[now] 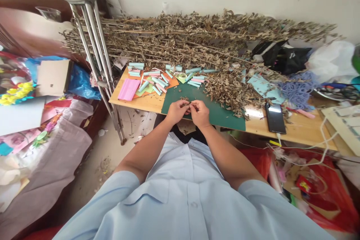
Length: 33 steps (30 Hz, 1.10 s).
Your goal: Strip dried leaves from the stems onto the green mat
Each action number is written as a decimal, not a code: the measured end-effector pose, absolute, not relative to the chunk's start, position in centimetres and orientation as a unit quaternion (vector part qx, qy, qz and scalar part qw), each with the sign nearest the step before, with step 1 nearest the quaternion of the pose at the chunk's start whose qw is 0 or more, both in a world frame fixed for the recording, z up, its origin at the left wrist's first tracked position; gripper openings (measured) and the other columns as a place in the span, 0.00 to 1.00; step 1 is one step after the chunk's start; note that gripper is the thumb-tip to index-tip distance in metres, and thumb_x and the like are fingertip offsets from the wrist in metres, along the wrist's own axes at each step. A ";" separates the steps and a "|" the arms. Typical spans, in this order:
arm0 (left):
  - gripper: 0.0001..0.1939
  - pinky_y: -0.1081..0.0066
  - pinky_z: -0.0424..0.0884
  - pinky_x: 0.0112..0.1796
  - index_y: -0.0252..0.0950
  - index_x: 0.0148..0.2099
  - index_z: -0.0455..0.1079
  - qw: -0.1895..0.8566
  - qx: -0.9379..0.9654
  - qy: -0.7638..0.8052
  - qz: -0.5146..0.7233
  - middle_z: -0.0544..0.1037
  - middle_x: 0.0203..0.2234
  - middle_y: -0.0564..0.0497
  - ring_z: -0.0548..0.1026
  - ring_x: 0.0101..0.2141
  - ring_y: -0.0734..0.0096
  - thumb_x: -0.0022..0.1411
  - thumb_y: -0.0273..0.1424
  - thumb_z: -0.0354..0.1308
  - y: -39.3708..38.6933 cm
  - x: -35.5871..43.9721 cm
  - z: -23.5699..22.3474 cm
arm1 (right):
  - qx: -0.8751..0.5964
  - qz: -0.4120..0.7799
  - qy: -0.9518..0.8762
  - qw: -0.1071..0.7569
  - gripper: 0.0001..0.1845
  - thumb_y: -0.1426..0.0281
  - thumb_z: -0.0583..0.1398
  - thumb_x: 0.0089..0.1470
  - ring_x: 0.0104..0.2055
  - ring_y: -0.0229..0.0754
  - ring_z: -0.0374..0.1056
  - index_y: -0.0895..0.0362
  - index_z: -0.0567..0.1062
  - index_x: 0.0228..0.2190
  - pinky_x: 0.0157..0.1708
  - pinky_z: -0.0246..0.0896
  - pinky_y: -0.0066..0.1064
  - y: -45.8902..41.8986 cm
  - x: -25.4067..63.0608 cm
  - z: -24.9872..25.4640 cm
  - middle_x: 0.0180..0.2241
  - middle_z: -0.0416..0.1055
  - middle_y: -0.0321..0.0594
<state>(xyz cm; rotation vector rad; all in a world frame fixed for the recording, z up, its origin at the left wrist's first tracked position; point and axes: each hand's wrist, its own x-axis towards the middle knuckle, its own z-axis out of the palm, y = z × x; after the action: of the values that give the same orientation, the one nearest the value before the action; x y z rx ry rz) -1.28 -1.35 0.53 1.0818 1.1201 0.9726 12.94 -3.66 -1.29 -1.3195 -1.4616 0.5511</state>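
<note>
My left hand (178,110) and my right hand (200,113) meet at the near edge of a green cutting mat (180,95). Their fingers are closed together around a small clump of dried leaves (185,99), partly hidden by the fingertips. A heap of loose dried leaves (229,92) covers the right part of the mat. Beyond my hands and to the left lie several pink and light-blue paper rolls (159,80), with coloured paper under some of them. Next to these is a pink paper stack (128,89).
Long dried leafy stalks (174,33) fill the back of the table along the wall. Crutches (97,45) lean at its left end. To the right are a phone (275,118) on a cable, purple yarn (299,88) and a keyboard (344,122). A red bag (334,191) sits below.
</note>
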 end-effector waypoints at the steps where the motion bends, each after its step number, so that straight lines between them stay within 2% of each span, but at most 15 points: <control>1: 0.09 0.73 0.79 0.31 0.31 0.43 0.75 0.602 0.474 0.489 0.418 0.80 0.28 0.51 0.80 0.27 0.72 0.60 0.27 0.62 -1.4 -1.3 0.5 | -0.554 0.239 -0.605 0.520 0.09 0.63 0.60 0.59 0.34 0.44 0.75 0.53 0.74 0.41 0.39 0.73 0.38 -3.7 12.9 -1.3 0.35 0.78 0.41; 5: 0.09 0.73 0.79 0.30 0.31 0.42 0.75 0.578 0.492 0.512 0.401 0.79 0.23 0.52 0.80 0.26 0.71 0.57 0.22 0.60 -1.6 -1.2 0.9 | -0.556 0.269 -0.593 0.517 0.08 0.62 0.61 0.57 0.31 0.42 0.73 0.53 0.73 0.36 0.37 0.71 0.36 -3.6 13.0 -1.0 0.32 0.77 0.39; 8: 0.08 0.73 0.78 0.28 0.31 0.40 0.74 0.587 0.482 0.512 0.401 0.78 0.21 0.52 0.80 0.24 0.70 0.56 0.21 0.59 -1.7 -1.3 1.5 | -0.536 0.340 -0.562 0.530 0.09 0.62 0.63 0.55 0.28 0.40 0.71 0.53 0.72 0.34 0.32 0.70 0.34 -3.3 13.2 -0.8 0.30 0.76 0.36; 13: 0.08 0.72 0.78 0.28 0.29 0.39 0.73 0.624 0.440 0.487 0.425 0.79 0.24 0.49 0.80 0.24 0.70 0.56 0.24 0.62 -1.5 -1.5 1.9 | -0.516 0.440 -0.485 0.552 0.13 0.60 0.66 0.50 0.24 0.38 0.69 0.53 0.70 0.32 0.28 0.69 0.33 -2.6 13.7 -0.2 0.27 0.75 0.33; 17: 0.10 0.73 0.77 0.28 0.29 0.41 0.73 0.631 0.429 0.482 0.431 0.79 0.25 0.49 0.80 0.25 0.70 0.56 0.27 0.65 -1.5 -1.4 2.0 | -0.527 0.436 -0.458 0.567 0.15 0.59 0.67 0.49 0.27 0.39 0.71 0.54 0.71 0.33 0.31 0.71 0.34 -2.4 13.7 -0.2 0.28 0.75 0.35; 24: 0.10 0.71 0.78 0.30 0.30 0.44 0.73 0.624 0.450 0.481 0.420 0.78 0.23 0.50 0.79 0.24 0.71 0.63 0.32 0.61 -1.3 -1.3 1.6 | -0.503 0.419 -0.496 0.571 0.15 0.61 0.66 0.51 0.29 0.39 0.71 0.53 0.70 0.38 0.34 0.71 0.35 -2.6 13.3 -0.7 0.30 0.75 0.35; 30: 0.07 0.72 0.78 0.30 0.30 0.41 0.74 0.609 0.469 0.483 0.419 0.78 0.22 0.51 0.79 0.23 0.72 0.62 0.29 0.61 -1.4 -1.4 1.2 | -0.504 0.391 -0.541 0.548 0.13 0.62 0.64 0.54 0.31 0.39 0.72 0.53 0.70 0.40 0.34 0.69 0.34 -3.2 13.0 -1.0 0.32 0.76 0.35; 33: 0.05 0.73 0.78 0.29 0.31 0.39 0.74 0.605 0.470 0.493 0.412 0.77 0.21 0.52 0.78 0.22 0.72 0.61 0.27 0.59 -1.4 -1.4 1.3 | -0.504 0.397 -0.540 0.544 0.12 0.63 0.64 0.54 0.30 0.39 0.72 0.53 0.71 0.38 0.33 0.68 0.33 -3.3 13.1 -0.8 0.31 0.76 0.35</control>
<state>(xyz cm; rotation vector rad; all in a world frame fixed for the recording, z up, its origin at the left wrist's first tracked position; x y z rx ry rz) -1.38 -1.38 1.25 1.0865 1.1414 0.9521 13.06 -3.27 -0.82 -1.1968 -1.2808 0.9425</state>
